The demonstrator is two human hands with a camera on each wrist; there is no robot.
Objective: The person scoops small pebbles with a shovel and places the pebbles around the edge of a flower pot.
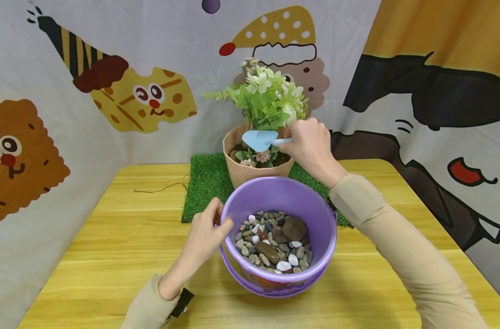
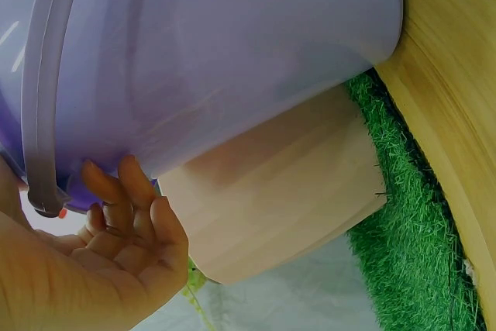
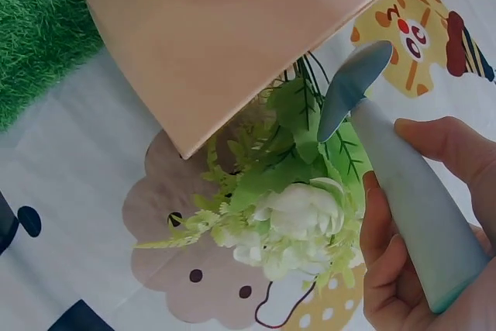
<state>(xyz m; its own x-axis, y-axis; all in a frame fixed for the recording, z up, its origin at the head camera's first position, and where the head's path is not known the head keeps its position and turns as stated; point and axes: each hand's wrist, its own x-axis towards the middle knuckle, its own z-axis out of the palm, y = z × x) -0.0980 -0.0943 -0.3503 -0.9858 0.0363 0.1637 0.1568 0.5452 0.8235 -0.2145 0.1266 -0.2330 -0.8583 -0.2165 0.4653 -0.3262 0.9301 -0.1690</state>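
Your right hand [image 1: 311,144] is clamping the handle of a light blue plastic trowel [image 1: 258,139], with its fingers curled round the grip. The trowel is hanging above a peach-coloured, faceted pot [image 1: 254,176], close to a leafy green plant with white blossoms [image 1: 270,100]. Caution: if you are sweeping the blade sideways, it may be snagging the stems; if you are dropping it too low, it may be striking the small pink flowers [image 1: 263,156] below.

Your left hand [image 1: 204,233] is pinching the rim of a round purple plastic bucket [image 1: 274,194], which is standing on the yellow wood-grain table [image 1: 110,246] in front of the pot. Caution: if your left hand is pulling unevenly, the bucket may be tilting and its smooth grey, white and brown stones [image 1: 267,251] may be sliding to one side.

The bucket is standing very near the pot; contact is not clear. If you are pushing it forward, it may be shoving the pot across the green artificial-turf mat [image 1: 204,183].
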